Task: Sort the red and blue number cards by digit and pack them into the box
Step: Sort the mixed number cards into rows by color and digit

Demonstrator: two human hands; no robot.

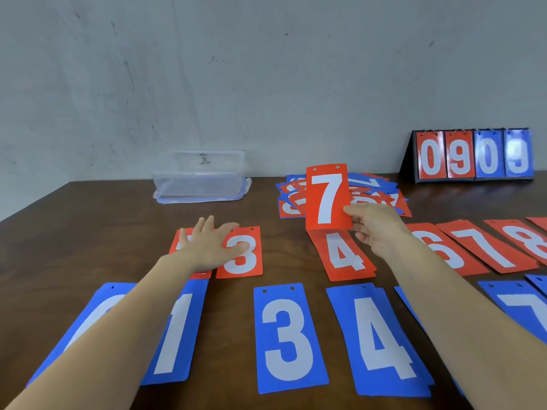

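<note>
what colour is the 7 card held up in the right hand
Red, with a white 7; the right hand pinches its lower right edge. Clearest in the head view.

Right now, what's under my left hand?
Under the left hand lies a red card, beside the red 3 card that the thumb overlaps. Only its edges show; the hand covers its digit, so I cannot read it.

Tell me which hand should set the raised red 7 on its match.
Right: the right hand pinches the raised red 7 card; the flat red 7 lies to its right, far from the left hand.
</note>
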